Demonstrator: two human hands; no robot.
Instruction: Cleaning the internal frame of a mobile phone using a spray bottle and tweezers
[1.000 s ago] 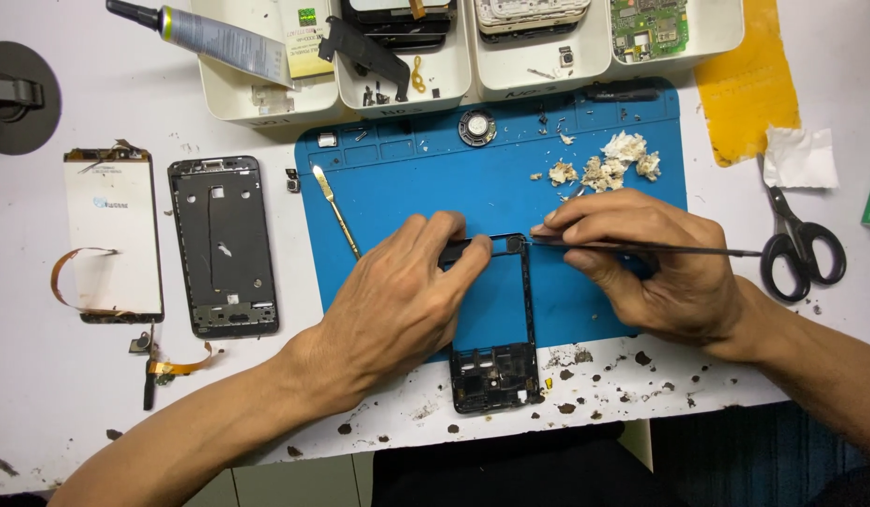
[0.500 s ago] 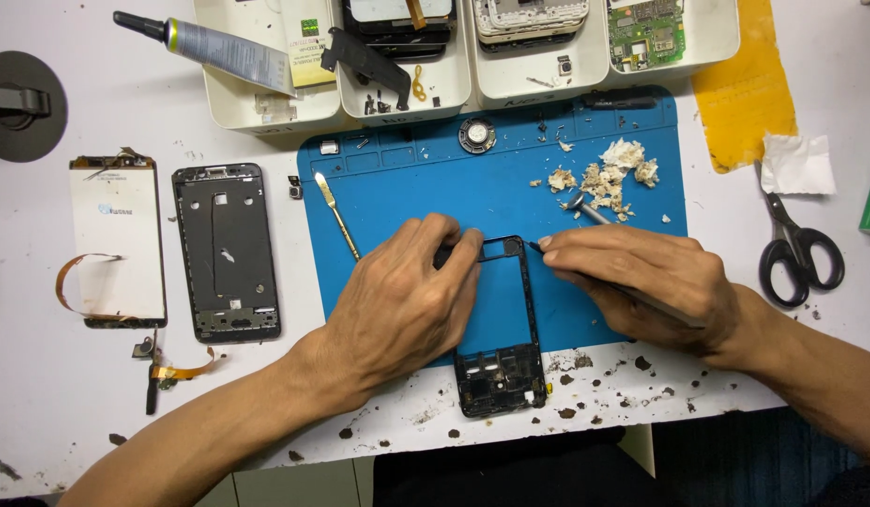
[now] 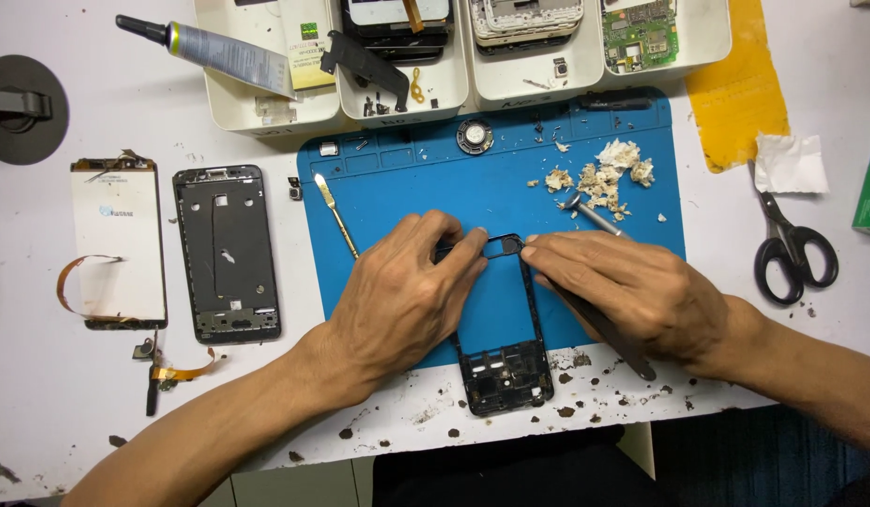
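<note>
Frame position: a black phone frame [image 3: 503,324] lies on the blue mat [image 3: 397,188] near the front edge of the desk [image 3: 41,413]; its long axis runs from the front edge toward the rear, the lower end overhanging the mat.
Left hand: the left hand [image 3: 402,300] is laid over the frame's left rail, fingers curled narrow and pressing the top left corner; nothing else is held.
Right hand: the right hand [image 3: 632,291] is closed round a slim dark tool [image 3: 609,333], whose shaft trails toward the front right; the fingertips meet the frame's top right corner.
Key relation: both hands meet at the frame's rear end, the rest of the frame extending from them toward the front edge; neither hand is clearly nearer.
Mat, other items: a metal spudger [image 3: 334,211] lies just left of the left hand; white scrapings [image 3: 604,178] and tweezers [image 3: 595,216] lie toward the mat's rear right.
Trays: white trays [image 3: 510,89] along the rear edge hold phone parts and a green circuit board [image 3: 651,33]; a glue tube [image 3: 219,52] rests across the leftmost.
Desk, left side: a screen panel [image 3: 118,239] and a second grey frame [image 3: 227,253] lie side by side.
Desk, right side: scissors [image 3: 792,253] lie well apart from the hands.
</note>
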